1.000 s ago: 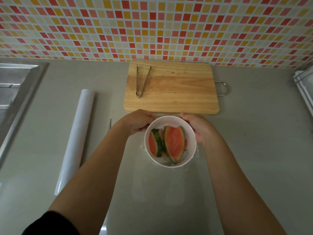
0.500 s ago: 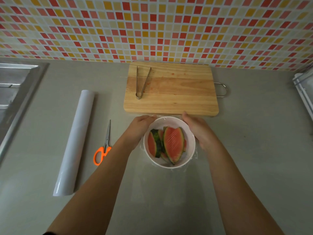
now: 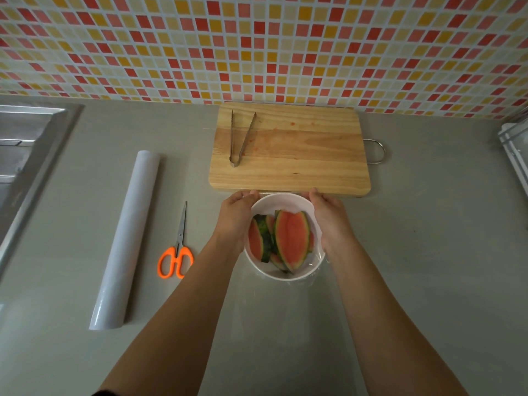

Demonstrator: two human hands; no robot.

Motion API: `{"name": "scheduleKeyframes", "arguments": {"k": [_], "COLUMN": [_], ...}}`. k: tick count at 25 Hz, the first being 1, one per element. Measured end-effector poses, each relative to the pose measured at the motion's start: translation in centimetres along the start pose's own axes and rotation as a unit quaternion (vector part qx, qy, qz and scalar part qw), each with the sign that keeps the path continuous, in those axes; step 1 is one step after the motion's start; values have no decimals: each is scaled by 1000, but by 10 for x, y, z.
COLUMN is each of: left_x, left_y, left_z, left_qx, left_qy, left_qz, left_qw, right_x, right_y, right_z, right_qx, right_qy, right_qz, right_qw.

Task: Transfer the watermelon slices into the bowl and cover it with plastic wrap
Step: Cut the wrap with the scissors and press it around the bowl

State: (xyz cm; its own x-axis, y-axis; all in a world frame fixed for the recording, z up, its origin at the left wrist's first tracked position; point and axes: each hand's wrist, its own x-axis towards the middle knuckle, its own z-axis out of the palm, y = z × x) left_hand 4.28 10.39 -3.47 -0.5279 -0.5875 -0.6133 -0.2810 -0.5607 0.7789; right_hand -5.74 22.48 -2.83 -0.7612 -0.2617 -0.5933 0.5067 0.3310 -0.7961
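A white bowl (image 3: 265, 274) stands on the grey counter just in front of the cutting board. Several watermelon slices (image 3: 291, 241) lie inside it, red flesh up. Clear plastic wrap (image 3: 315, 260) is stretched over the bowl, and its loose edge shows crumpled at the near right side. My left hand (image 3: 235, 217) cups the bowl's left side, fingers curled over the far rim on the wrap. On the opposite side my right hand (image 3: 328, 215) mirrors it, its fingertips at the far rim.
A wooden cutting board (image 3: 300, 167) with metal tongs (image 3: 240, 138) lies behind the bowl. The wrap roll (image 3: 125, 238) and orange-handled scissors (image 3: 177, 252) lie to the left. A steel sink (image 3: 25, 155) is at far left, a rack (image 3: 514, 150) at far right.
Both hands have slid along the bowl's sides toward its far rim, drawing the wrap down there. My left arm has shifted off the scissors, which now show fully.
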Motion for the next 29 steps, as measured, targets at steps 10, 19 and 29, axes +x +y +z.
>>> {"name": "scheduleKeyframes", "arguments": {"k": [10, 19, 29], "left_x": [2, -21, -48], "left_y": [-1, -19, -45], "left_z": [2, -35, 4], "left_qx": [-14, 22, 59], "left_qy": [56, 105, 70], "left_qz": [7, 152, 169], "left_qw": [998, 983, 981], "right_x": [3, -16, -42], "right_y": [-3, 9, 35], "right_z": [-2, -30, -3], "right_qx": [-15, -20, -74], "right_qy": [37, 79, 35], "right_qz": [-4, -199, -249], "right_qw": [999, 977, 965]}}
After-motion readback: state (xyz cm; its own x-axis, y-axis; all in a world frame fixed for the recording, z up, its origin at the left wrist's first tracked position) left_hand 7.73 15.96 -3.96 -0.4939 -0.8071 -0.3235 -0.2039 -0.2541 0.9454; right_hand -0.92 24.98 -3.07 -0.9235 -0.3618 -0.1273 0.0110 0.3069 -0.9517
